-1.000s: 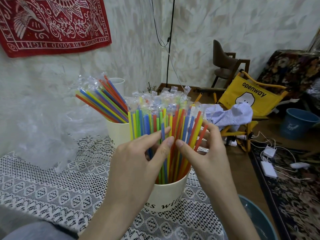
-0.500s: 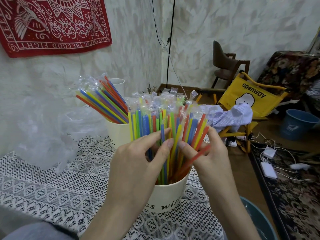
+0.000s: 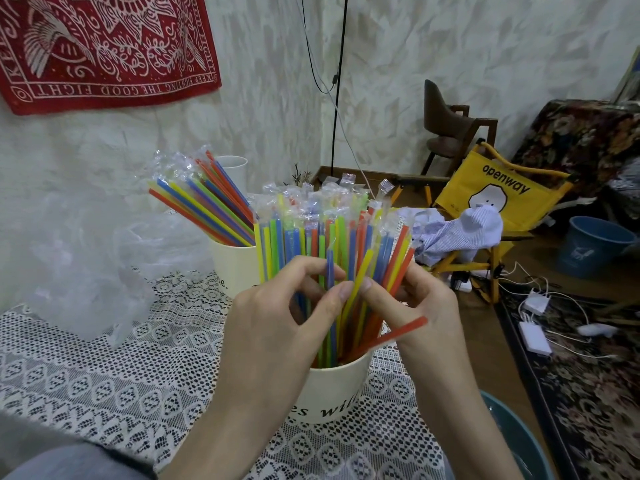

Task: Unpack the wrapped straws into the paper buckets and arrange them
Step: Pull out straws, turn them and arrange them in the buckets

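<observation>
A cream paper bucket (image 3: 332, 400) near the table's right edge holds a thick bunch of wrapped coloured straws (image 3: 311, 237) standing upright. My left hand (image 3: 277, 327) and my right hand (image 3: 419, 303) are in the bunch from either side, fingers curled among the straws. The left thumb and fingers pinch a blue straw (image 3: 330, 268). One red straw (image 3: 398, 332) has tipped out low to the right, across my right hand. Behind, a second cream bucket (image 3: 232, 261) holds more wrapped straws (image 3: 204, 199) leaning left.
Crumpled clear plastic (image 3: 90, 271) lies on the lace tablecloth (image 3: 104, 382) at the left. A blue basin's rim (image 3: 519, 441) shows below the table's right edge. Farther right stand a yellow folding chair (image 3: 498, 192), a blue bucket (image 3: 595, 244) and chargers on a rug.
My right hand has pulled the bunch's right side apart, and a red straw has swung down and out to the right. The left hand stays on the blue straw.
</observation>
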